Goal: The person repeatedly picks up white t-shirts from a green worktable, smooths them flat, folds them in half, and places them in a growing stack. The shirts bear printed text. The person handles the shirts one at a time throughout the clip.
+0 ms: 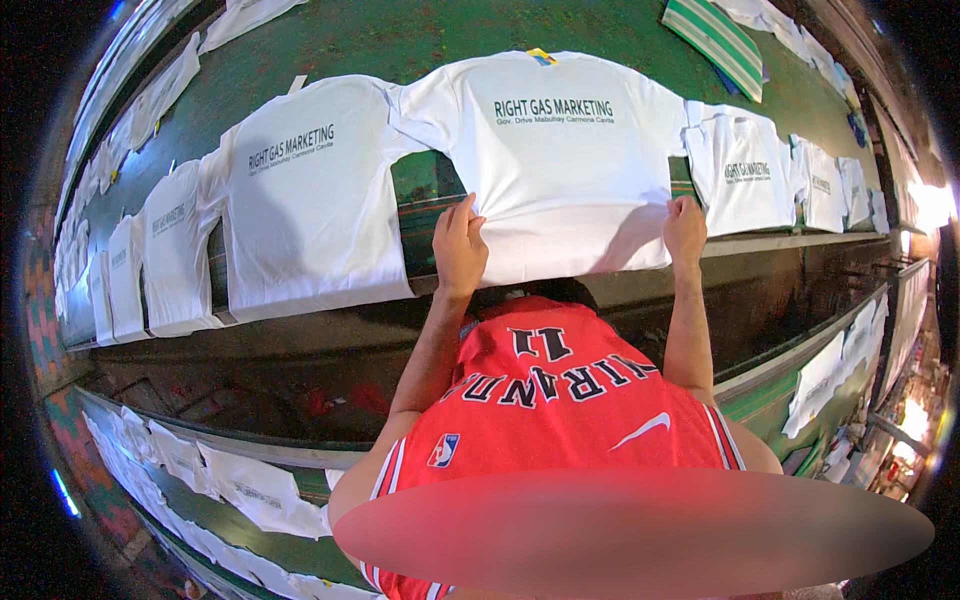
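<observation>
A white T-shirt [570, 165] with dark green printing across its upper part lies spread out in front of me, collar at the far side. A small yellow and blue tag [542, 57] shows at its neck. My left hand [460, 245] is closed at the shirt's left side edge, fingers pinched on the fabric. At the right side edge, my right hand [685, 232] is closed on the cloth too. Between them the lower part of the shirt hangs over the table's near edge, and a hand's shadow falls on it by the right hand.
Similar printed shirts lie alongside, a larger one [310, 200] at left and a smaller one [742, 170] at right, on a long green table [400, 40]. A green-and-white striped cloth [715, 45] lies at the far right. Behind me runs another table with white shirts [260, 490].
</observation>
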The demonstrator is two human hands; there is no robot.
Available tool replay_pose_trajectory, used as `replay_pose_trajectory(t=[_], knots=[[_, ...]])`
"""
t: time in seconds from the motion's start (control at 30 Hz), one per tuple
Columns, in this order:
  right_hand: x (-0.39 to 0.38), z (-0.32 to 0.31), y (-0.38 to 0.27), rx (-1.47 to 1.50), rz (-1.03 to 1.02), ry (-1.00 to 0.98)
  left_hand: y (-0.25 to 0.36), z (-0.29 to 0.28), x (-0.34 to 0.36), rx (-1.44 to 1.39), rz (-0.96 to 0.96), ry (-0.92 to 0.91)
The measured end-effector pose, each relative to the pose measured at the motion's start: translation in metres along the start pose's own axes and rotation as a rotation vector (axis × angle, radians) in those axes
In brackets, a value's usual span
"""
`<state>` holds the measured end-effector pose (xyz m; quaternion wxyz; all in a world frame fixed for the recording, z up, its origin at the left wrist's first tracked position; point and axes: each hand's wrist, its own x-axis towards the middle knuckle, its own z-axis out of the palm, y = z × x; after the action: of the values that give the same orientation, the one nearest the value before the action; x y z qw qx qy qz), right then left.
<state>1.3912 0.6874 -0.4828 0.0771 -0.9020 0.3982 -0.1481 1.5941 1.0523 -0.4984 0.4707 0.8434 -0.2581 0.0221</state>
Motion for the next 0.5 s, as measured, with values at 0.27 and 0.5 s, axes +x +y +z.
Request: replay_pose_trajectory(t=[0.27,0.5], knots=[[-0.001,-0.032,-0.017,0.049,-0.002,0.116,0.016,-0.01,-0.005,-0.01,-0.051,0.116],[0.002,-0.039,-0.013,0.382,0.187,0.083,0.042,-0.022,0.002,-0.006,-0.06,0.247]])
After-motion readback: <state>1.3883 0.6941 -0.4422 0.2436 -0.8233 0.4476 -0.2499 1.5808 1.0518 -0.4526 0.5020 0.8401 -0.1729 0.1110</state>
